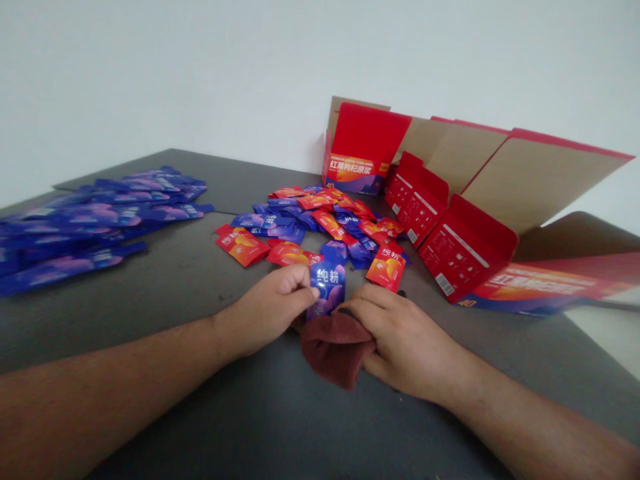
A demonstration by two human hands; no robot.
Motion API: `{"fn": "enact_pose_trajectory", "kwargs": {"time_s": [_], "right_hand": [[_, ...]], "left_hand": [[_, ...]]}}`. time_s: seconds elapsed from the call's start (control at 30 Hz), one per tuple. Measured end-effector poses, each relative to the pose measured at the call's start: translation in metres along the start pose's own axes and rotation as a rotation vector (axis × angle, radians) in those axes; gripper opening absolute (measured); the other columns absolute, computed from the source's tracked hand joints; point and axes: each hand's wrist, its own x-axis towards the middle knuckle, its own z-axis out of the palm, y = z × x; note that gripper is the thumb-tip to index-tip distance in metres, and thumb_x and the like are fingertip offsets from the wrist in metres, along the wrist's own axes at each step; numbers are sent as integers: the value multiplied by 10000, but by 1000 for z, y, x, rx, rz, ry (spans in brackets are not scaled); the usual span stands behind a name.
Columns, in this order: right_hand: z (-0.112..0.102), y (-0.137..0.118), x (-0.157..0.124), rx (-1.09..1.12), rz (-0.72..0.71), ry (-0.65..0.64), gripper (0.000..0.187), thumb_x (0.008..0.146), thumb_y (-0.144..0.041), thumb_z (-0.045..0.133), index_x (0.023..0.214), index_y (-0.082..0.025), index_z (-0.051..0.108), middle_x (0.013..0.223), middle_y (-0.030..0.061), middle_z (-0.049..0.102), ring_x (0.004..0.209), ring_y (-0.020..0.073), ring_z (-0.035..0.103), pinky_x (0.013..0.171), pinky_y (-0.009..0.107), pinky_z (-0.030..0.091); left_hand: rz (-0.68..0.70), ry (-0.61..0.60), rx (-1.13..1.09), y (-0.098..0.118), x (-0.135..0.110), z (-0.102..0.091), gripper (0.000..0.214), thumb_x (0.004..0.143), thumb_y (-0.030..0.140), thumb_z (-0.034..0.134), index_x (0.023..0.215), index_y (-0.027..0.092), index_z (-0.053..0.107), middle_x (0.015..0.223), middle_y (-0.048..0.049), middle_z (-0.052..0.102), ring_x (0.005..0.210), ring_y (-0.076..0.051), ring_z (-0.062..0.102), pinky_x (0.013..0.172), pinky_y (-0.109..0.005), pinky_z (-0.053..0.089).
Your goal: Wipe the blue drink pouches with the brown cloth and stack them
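Note:
Between my hands is a blue-purple sachet (329, 277) with white characters and a narrow neck at its far end. My left hand (277, 297) pinches its left edge between thumb and finger. Bunched in my right hand (400, 333) is a reddish-brown cloth (337, 347), its fingers closed round it against the sachet's lower right side. The cloth hides the sachet's near end. Just beyond lies a mixed heap of red and blue sachets (333, 223). A red sachet (386, 267) rests close to my right hand, and another red sachet (243, 245) lies further left.
A large pile of blue sachets (100, 213) covers the left side of the dark table (200, 407). Several open red cartons stand along the right, including a back carton (355, 170) and a nearer carton (465, 253), their flaps raised. A pale wall (225, 73) rises behind.

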Motion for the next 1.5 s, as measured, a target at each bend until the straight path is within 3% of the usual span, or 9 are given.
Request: {"fn": "enact_pose_trajectory", "kwargs": {"time_s": [0.1, 0.3, 0.43, 0.63, 0.8, 0.97, 1.13, 1.3, 1.5], "right_hand": [[0, 2, 0, -10, 62, 57, 235, 820, -108, 658, 1043, -174, 624, 1027, 59, 638, 937, 211, 605, 795, 331, 495], [-1, -2, 0, 16, -44, -41, 196, 885, -149, 639, 1076, -193, 649, 1015, 46, 643, 945, 210, 607, 801, 330, 490], [-1, 2, 0, -10, 60, 47, 213, 841, -121, 656, 1046, -174, 628, 1023, 62, 638, 930, 212, 598, 782, 331, 484], [-2, 0, 1, 23, -63, -77, 172, 909, -190, 656, 1081, -195, 658, 1011, 47, 648, 948, 212, 610, 808, 338, 488], [-1, 2, 0, -8, 66, 33, 204, 833, -118, 652, 1026, -179, 625, 1013, 59, 637, 942, 217, 600, 794, 338, 489], [1, 0, 0, 36, -52, -69, 201, 903, -172, 634, 1101, -195, 649, 1030, 58, 652, 960, 218, 611, 818, 344, 499], [1, 1, -1, 14, 88, 63, 210, 829, -112, 650, 1024, -182, 615, 1015, 61, 639, 945, 218, 605, 796, 337, 496], [1, -3, -1, 22, -26, -30, 196, 904, -168, 635, 1098, -199, 641, 1045, 58, 651, 991, 228, 608, 840, 351, 503], [-2, 2, -1, 6, 127, 145, 165, 839, -121, 641, 967, -203, 578, 990, 58, 635, 913, 216, 601, 772, 337, 501]], "left_hand": [[-22, -21, -22, 2, -1, 0, 187, 950, 359, 572, 857, 208, 512, 731, 23, 579, 628, -135, 557, 572, -253, 457], [9, 7, 39, 4, -2, 0, 181, 927, 329, 611, 833, 199, 526, 731, 23, 567, 639, -120, 532, 563, -228, 428], [-15, -6, 11, 1, -1, 0, 199, 948, 364, 579, 847, 209, 505, 715, 28, 565, 614, -129, 546, 552, -245, 451], [6, 4, 26, 3, -2, 0, 197, 935, 349, 607, 840, 202, 515, 725, 28, 558, 625, -118, 531, 576, -241, 450], [1, 31, 29, 6, -2, 0, 209, 938, 359, 587, 828, 208, 494, 717, 29, 554, 628, -129, 538, 568, -248, 443], [1, 37, 21, 5, -2, 1, 229, 931, 356, 608, 815, 207, 479, 692, 40, 527, 598, -115, 504, 552, -237, 421], [16, -10, 35, 6, -2, 0, 191, 948, 349, 559, 835, 207, 501, 732, 25, 560, 627, -133, 539, 570, -261, 449], [59, -33, 179, 19, -5, 0, 154, 926, 306, 585, 831, 187, 559, 773, 8, 597, 675, -131, 542, 597, -252, 451], [-56, -122, 55, 24, -7, 2, 166, 921, 339, 614, 861, 189, 574, 709, 18, 614, 600, -129, 557, 547, -242, 438]]}}
